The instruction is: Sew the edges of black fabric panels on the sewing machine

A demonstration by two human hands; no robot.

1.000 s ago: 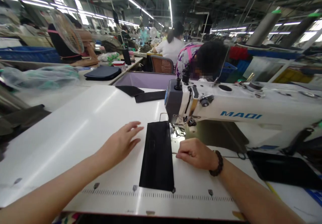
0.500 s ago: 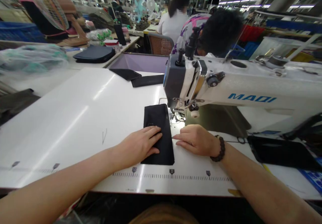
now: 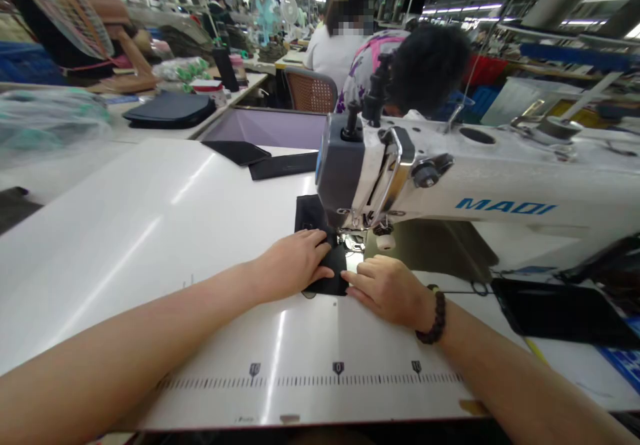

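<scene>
A black fabric piece [image 3: 311, 217] lies flat on the white sewing table [image 3: 165, 232], running under the head of a white MAQI sewing machine [image 3: 450, 185]. My left hand [image 3: 295, 262] presses flat on the near end of the fabric, fingers spread. My right hand [image 3: 387, 288], with a dark bead bracelet on the wrist, rests at the fabric's right near corner, fingertips touching its edge just in front of the presser foot [image 3: 353, 242]. Most of the fabric is hidden by my hands and the machine head.
Two more black fabric pieces [image 3: 260, 158] lie at the table's far edge. A dark flat piece [image 3: 560, 312] sits to the right under the machine arm. A ruler scale [image 3: 335, 375] runs along the near edge. Other people sit at stations ahead; a folded dark stack [image 3: 170, 108] lies far left.
The fabric has slid away from me under the machine head. My left hand went from beside the fabric onto it and followed it forward; my right hand moved forward along its right edge.
</scene>
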